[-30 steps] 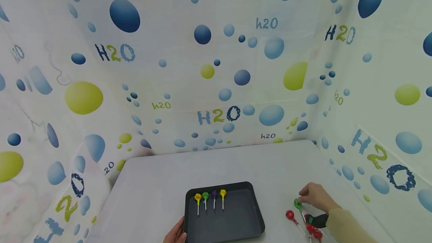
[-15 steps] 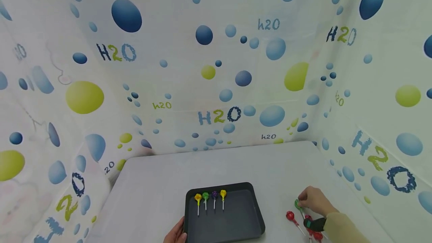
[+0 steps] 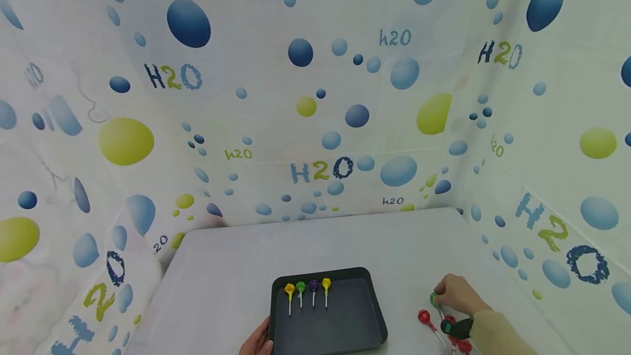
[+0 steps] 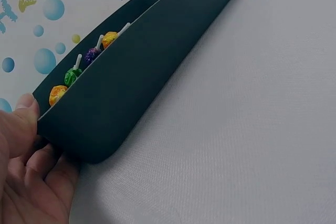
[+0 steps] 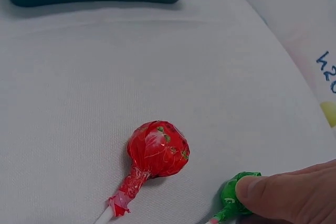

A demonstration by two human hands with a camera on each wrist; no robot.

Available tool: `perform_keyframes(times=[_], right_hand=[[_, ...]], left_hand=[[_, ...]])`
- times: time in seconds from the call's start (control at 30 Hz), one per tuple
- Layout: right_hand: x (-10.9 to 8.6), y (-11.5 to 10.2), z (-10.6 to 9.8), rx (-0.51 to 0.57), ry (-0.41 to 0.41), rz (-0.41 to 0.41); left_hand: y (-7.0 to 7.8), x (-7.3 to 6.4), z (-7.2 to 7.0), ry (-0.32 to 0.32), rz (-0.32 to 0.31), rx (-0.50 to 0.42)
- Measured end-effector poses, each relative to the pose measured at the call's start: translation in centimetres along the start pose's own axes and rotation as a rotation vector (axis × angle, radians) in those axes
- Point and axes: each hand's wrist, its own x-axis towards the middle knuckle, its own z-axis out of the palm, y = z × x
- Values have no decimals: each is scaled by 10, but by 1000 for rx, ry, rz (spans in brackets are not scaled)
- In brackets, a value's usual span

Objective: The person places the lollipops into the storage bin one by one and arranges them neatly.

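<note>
My left hand (image 3: 256, 339) grips the left side of a dark baking tray (image 3: 345, 319). In the left wrist view the thumb lies at the rim and the fingers curl under the tray's corner. Several wrapped lollipops stand in a row along its far left part: a yellow one (image 3: 289, 289), a green one (image 3: 300, 287), a purple one (image 3: 314, 286) and another yellow one (image 3: 326, 284). To the right of the tray, my right hand (image 3: 459, 293) pinches the head of a green lollipop (image 5: 229, 199) close over the table, thumb on its wrapper.
A red lollipop (image 5: 157, 148) lies just left of the right hand. More red lollipops (image 3: 463, 346) lie under the right wrist, partly hidden by its dark band (image 3: 455, 327). The white table (image 3: 222, 267) is enclosed by patterned curtains (image 3: 266, 119).
The head view has shifted very slightly. My right hand stays at the green lollipop with hardly any movement, and the left hand and tray hold still.
</note>
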Motion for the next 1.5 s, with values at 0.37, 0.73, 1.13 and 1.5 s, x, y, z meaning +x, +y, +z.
perform_keyframes(times=[0.37, 0.73, 1.13, 1.5], right_hand=[[8, -8, -11, 6, 55, -21], [16, -60, -22, 98, 115, -119], [36, -133, 27, 165, 93, -253], [50, -175, 76, 139, 30, -400]], left_hand=[[0, 0, 2, 20, -1, 18], [-1, 0, 2, 21, 20, 4], [-3, 0, 1, 36, 18, -1], [3, -3, 4, 33, 39, 7]])
